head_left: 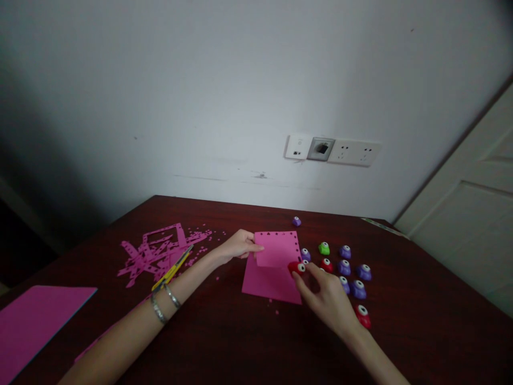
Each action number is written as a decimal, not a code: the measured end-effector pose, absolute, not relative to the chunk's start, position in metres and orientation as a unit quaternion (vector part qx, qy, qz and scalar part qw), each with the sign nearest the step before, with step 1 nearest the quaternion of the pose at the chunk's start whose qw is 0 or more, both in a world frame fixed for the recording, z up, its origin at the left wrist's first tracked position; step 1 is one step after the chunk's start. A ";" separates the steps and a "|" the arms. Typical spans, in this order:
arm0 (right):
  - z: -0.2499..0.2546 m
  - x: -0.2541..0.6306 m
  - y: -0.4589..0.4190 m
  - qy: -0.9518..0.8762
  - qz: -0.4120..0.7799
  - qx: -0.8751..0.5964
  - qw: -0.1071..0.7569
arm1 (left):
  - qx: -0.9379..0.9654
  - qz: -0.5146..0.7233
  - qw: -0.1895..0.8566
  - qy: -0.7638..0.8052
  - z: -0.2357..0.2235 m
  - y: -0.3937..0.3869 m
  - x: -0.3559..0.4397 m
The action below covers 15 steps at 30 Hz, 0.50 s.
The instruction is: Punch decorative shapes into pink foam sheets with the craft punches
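My left hand point(240, 244) pinches the left edge of a pink sheet of paper point(276, 249), raised over the table. Small shapes are punched along that sheet's top and right edges. My right hand point(326, 294) grips a red craft punch point(295, 268) with a white and black button, at the sheet's lower right corner; whether paper sits in its slot I cannot tell. Beneath lies a second pink sheet point(268, 283). To the right stand several purple punches point(344, 267), a green punch point(324, 248) and another red punch point(362, 316).
Pink paper scraps point(156, 256) and tiny cut-outs are heaped on the left of the dark table point(240, 342). A yellow utility knife point(172, 269) lies by them. A stack of pink paper point(44, 315) is at the front left. Behind is a wall with sockets point(355, 152).
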State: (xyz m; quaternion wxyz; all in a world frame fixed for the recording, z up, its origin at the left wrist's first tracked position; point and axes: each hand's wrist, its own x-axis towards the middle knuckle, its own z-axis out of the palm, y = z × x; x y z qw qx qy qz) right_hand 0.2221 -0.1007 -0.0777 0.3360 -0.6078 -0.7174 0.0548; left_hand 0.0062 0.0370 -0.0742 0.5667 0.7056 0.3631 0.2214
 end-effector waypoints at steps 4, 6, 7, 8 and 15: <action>-0.075 0.240 -0.092 -0.680 0.051 -0.629 0.373 | 0.709 0.149 0.583 0.367 -0.081 0.036 0.006; -0.076 0.248 -0.089 -0.666 0.041 -0.635 0.389 | 0.710 0.122 0.586 0.370 -0.085 0.034 0.006; -0.076 0.251 -0.087 -0.660 0.040 -0.638 0.396 | 0.711 0.113 0.585 0.374 -0.088 0.033 0.006; -0.077 0.254 -0.086 -0.654 0.042 -0.641 0.400 | 0.711 0.107 0.582 0.379 -0.090 0.033 0.007; -0.081 0.263 -0.082 -0.628 0.061 -0.662 0.404 | 0.732 0.096 0.541 0.403 -0.098 0.029 0.008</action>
